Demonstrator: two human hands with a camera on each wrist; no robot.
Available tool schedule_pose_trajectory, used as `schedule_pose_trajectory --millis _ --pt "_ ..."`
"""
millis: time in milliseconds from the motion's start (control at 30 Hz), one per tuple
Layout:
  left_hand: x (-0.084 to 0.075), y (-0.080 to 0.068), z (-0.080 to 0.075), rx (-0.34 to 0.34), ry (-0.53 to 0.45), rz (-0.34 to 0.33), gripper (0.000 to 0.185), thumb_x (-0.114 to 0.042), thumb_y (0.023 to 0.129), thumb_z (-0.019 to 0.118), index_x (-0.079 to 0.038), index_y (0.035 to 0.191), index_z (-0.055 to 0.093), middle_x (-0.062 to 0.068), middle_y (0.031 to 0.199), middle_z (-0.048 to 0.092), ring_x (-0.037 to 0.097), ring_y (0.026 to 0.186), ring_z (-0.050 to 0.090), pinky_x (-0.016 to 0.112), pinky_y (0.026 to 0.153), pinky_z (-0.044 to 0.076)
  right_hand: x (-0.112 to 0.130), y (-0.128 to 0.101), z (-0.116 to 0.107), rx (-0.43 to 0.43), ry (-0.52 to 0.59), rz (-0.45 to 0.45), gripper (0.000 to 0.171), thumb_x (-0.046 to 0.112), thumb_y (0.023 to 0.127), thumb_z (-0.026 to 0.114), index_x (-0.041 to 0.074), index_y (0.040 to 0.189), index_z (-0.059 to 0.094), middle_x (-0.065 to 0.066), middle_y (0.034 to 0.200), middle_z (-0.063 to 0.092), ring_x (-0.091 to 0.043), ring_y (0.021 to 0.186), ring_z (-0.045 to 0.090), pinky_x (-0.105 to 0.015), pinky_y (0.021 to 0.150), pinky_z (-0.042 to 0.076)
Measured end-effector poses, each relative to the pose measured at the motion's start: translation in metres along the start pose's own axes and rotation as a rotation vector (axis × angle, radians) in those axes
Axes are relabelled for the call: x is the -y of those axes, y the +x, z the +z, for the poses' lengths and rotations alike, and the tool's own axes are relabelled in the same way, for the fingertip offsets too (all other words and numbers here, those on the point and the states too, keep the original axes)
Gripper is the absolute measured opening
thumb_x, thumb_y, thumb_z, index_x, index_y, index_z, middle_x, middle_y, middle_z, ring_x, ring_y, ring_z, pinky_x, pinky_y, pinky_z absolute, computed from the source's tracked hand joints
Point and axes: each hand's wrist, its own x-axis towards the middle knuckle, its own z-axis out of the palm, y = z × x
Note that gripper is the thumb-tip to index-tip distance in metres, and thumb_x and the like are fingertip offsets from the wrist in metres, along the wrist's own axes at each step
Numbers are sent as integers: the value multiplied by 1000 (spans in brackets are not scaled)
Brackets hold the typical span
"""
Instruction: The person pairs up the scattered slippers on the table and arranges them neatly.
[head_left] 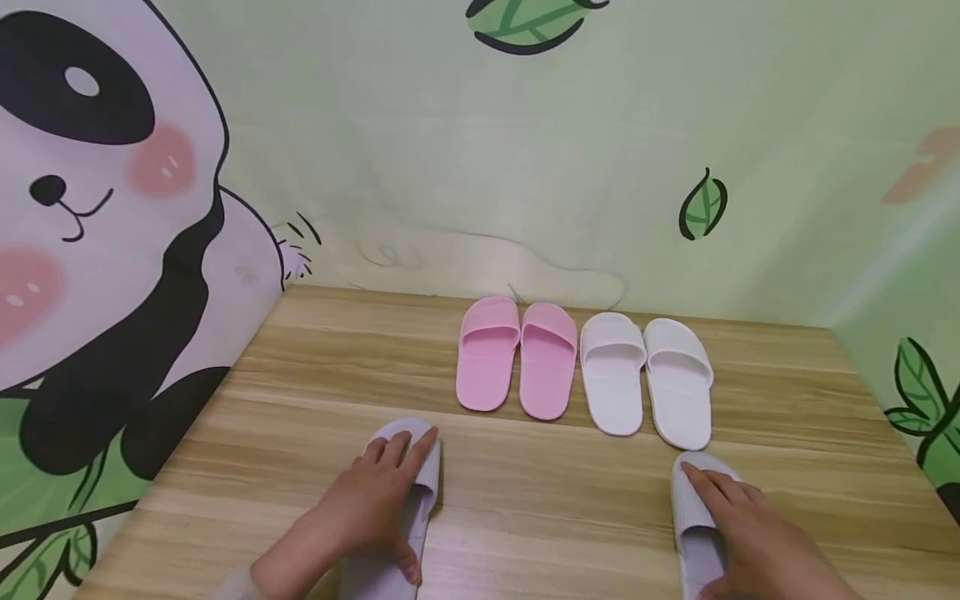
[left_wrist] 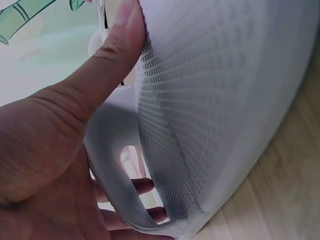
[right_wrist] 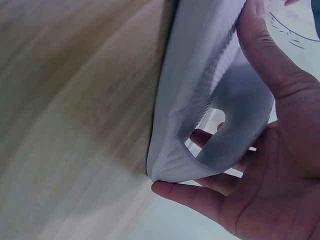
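Toward the left front of the wood-grain surface, my left hand (head_left: 367, 504) grips a grey slipper (head_left: 428, 473) from above. Its fingers lie over the strap. In the left wrist view the thumb (left_wrist: 107, 60) presses the edge of the textured footbed (left_wrist: 200, 90), with the fingertips around the strap's far side. On the right, my right hand (head_left: 765, 533) holds the other grey slipper (head_left: 692, 508) by its ribbed strap. The right wrist view shows the thumb along the footbed edge and fingers round the strap (right_wrist: 240, 110). Both slippers point toward the back wall, well apart.
Between and behind the hands, a pair of pink slippers (head_left: 487, 367) and a pair of white slippers (head_left: 613, 387) stand side by side near the back wall. The right grey slipper's toe lies just in front of a white heel. A panda-printed wall (head_left: 247, 225) borders the left.
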Motion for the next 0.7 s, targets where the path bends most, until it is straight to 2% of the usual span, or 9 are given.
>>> schedule_pose_trajectory --millis 200,533,700 --pt "-8 4 1 0 19 4 163 -59 25 102 -11 163 28 22 155 43 50 136 45 62 106 48 7 3 -1 13 1 18 144 57 41 101 7 159 36 -19 154 48 -44 135 48 -63 97 52" --pt "-21 9 2 30 18 12 163 -60 26 101 -14 164 27 20 154 43 48 136 45 67 104 48 22 10 0 36 -7 44 148 55 37 103 12 161 35 -15 156 46 -40 136 47 -63 90 55" --pt "-28 12 5 20 44 28 164 -61 26 100 -12 164 27 20 150 45 47 133 47 67 103 49 29 9 2 -18 -21 -5 148 56 35 102 12 159 37 -13 155 48 -40 136 48 -60 87 56"
